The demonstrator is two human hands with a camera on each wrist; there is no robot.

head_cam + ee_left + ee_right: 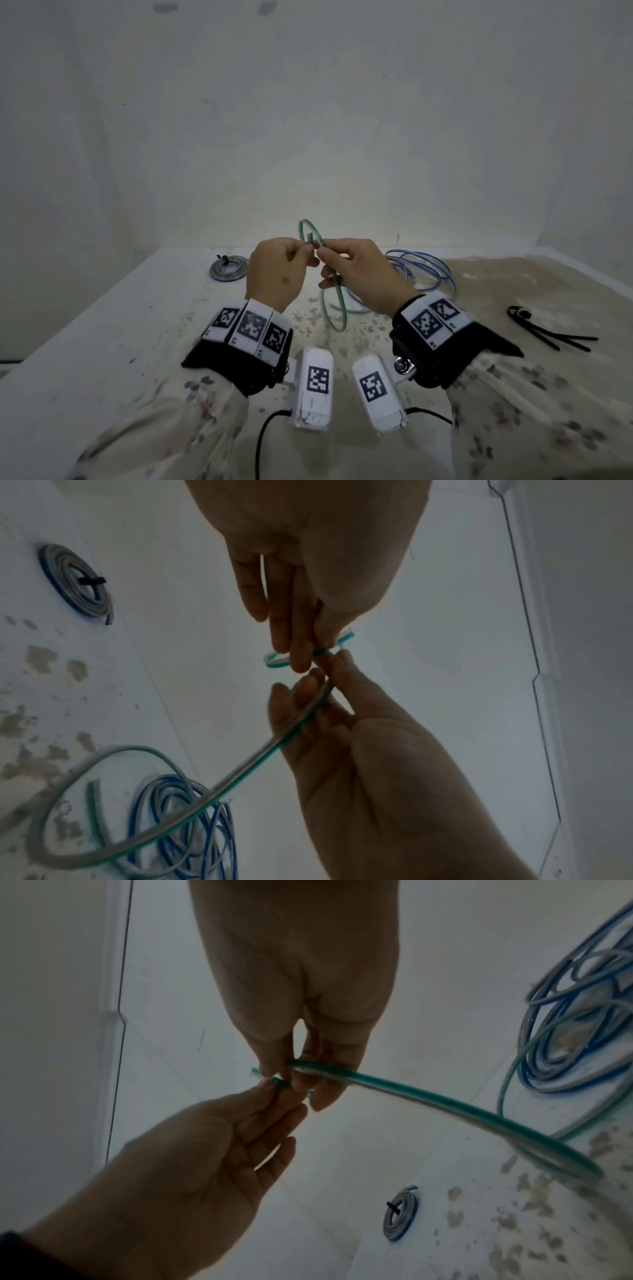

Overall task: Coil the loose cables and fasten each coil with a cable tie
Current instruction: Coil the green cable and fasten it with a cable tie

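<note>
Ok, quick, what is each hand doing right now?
Left hand: fingertips pinch the green cable near its end.
Right hand: fingers curled round the same green cable.

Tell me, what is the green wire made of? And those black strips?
Green cable: looks like soft, glossy see-through plastic around metal wire; it bends easily and glints silvery. Black cable ties: probably stiff matte plastic, lying thin and straight on the table.

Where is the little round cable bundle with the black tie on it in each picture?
Head: the tied coil lies far left on the table, left of the left hand.
Left wrist: upper left.
Right wrist: bottom middle.
Shared landmark: the green cable held between both hands.
</note>
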